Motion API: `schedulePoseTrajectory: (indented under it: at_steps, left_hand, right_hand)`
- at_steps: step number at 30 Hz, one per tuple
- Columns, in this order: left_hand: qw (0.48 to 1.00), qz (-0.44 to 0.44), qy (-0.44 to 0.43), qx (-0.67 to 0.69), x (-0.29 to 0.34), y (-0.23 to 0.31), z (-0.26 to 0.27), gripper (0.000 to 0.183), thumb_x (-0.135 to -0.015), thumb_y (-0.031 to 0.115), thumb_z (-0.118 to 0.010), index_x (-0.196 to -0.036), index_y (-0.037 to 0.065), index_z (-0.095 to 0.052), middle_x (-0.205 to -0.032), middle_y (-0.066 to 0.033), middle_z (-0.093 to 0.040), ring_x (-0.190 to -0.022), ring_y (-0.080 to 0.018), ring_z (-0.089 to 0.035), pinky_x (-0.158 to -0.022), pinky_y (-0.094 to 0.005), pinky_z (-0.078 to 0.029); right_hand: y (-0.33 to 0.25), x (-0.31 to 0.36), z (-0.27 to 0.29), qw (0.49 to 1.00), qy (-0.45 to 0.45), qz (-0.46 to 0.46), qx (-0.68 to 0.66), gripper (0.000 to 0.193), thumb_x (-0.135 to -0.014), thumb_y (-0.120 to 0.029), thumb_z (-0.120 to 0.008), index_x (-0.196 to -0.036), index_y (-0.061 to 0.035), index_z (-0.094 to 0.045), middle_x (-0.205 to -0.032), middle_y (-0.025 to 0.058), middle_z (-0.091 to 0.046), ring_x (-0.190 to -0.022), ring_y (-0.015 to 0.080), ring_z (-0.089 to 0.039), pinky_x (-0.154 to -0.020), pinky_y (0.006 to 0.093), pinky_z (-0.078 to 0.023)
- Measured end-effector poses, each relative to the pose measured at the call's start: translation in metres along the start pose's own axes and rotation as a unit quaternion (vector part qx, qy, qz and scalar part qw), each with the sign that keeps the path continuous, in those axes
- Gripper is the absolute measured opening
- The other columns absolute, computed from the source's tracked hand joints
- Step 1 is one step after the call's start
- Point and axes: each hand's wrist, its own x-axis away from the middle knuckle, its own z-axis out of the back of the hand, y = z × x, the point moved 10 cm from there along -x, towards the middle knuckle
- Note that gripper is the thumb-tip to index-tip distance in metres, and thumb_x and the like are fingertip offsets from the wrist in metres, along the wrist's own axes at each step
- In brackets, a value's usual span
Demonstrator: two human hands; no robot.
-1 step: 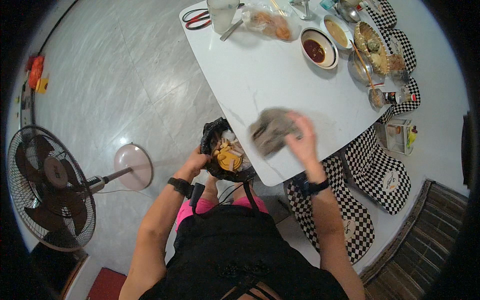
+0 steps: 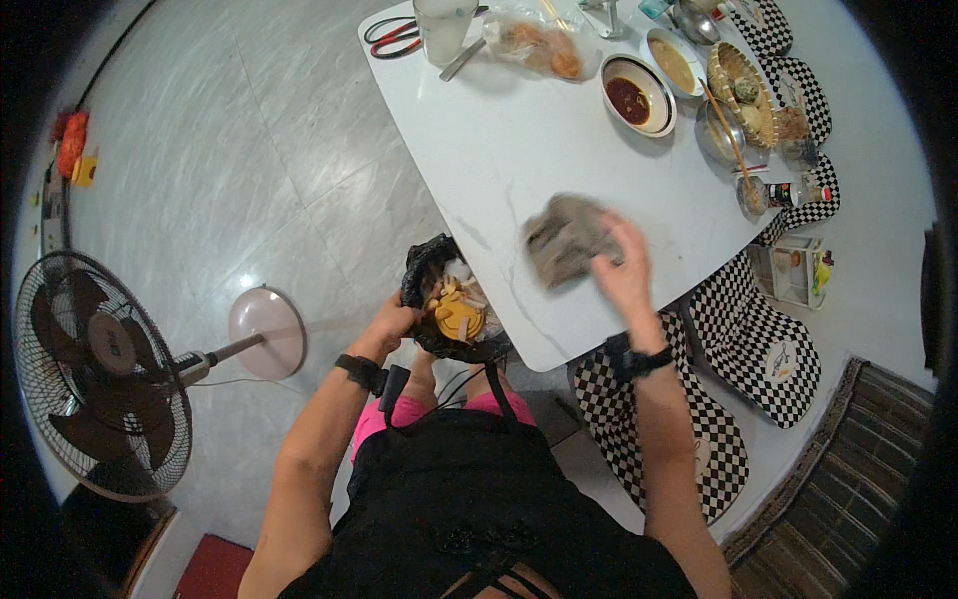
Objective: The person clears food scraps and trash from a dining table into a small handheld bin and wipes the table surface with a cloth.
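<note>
My right hand [image 2: 626, 265] grips a crumpled grey-brown cloth [image 2: 569, 243] on the white marbled tabletop [image 2: 489, 160]; both are slightly blurred. Just off the table's left edge, my left hand [image 2: 397, 317] holds the rim of a bin lined with a black bag [image 2: 423, 258]. Its fingertips are partly hidden behind the bag's edge. Inside the bin lie a yellow round lid-like piece [image 2: 459, 321] and pale scraps.
Across the table stand a bowl of dark sauce [image 2: 629, 102], a bowl of tan liquid [image 2: 675, 68], a wicker basket [image 2: 740, 75], a glass [image 2: 444, 32], red-handled scissors [image 2: 395, 38] and a bagged food package [image 2: 539, 50]. Checkered chairs [image 2: 743, 339] line the right; a fan [image 2: 105, 369] stands left.
My right hand has slid the cloth a little away from me and to the right over the tabletop. The left hand and the bin stay in place.
</note>
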Motion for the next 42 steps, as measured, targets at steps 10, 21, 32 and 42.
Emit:
schedulePoseTrajectory:
  at_steps: [10, 21, 32, 42]
  left_hand:
    - [0.999, -0.029, 0.015, 0.008, 0.003, -0.003, 0.006, 0.04, -0.073, -0.004, -0.051, -0.113, 0.0, -0.052, -0.096, -0.0107, -0.061, -0.08, -0.0236, -0.062, -0.065, -0.0342, -0.054]
    - [0.998, 0.012, 0.031, 0.057, 0.01, -0.006, 0.024, 0.042, -0.071, -0.005, -0.05, -0.112, 0.001, -0.048, -0.091, -0.0095, -0.06, -0.075, -0.0235, -0.061, -0.061, -0.0349, -0.053]
    - [0.996, 0.063, 0.02, 0.055, -0.003, -0.028, 0.031, 0.042, -0.07, -0.008, -0.047, -0.11, 0.003, -0.046, -0.092, -0.0097, -0.055, -0.075, -0.0242, -0.057, -0.059, -0.0367, -0.052]
    - [0.993, 0.074, 0.064, 0.071, -0.005, -0.03, 0.029, 0.039, -0.071, -0.006, -0.048, -0.109, 0.001, -0.041, -0.095, -0.013, -0.052, -0.076, -0.0276, -0.056, -0.062, -0.0394, -0.053]
  right_hand:
    - [-0.013, 0.073, -0.074, 0.967, -0.055, 0.002, 0.248, 0.065, -0.068, -0.024, -0.07, -0.128, -0.0132, -0.046, -0.133, 0.011, -0.04, -0.121, 0.0334, -0.037, -0.095, 0.0488, -0.035]
    - [-0.055, 0.068, -0.025, 0.996, 0.056, 0.02, 0.072, 0.051, -0.066, -0.01, -0.069, -0.114, -0.015, -0.056, -0.13, 0.0077, -0.043, -0.119, 0.0303, -0.038, -0.099, 0.0437, -0.036]
    - [0.056, 0.133, -0.019, 0.979, 0.007, -0.062, 0.192, 0.048, -0.076, -0.023, -0.063, -0.121, -0.015, -0.052, -0.136, 0.0075, -0.039, -0.126, 0.0323, -0.032, -0.098, 0.0549, -0.03]
    - [0.238, 0.04, 0.115, 0.96, 0.07, -0.1, 0.254, 0.049, -0.078, -0.014, -0.063, -0.125, -0.0146, -0.048, -0.138, 0.0054, -0.036, -0.127, 0.0305, -0.031, -0.102, 0.0518, -0.028]
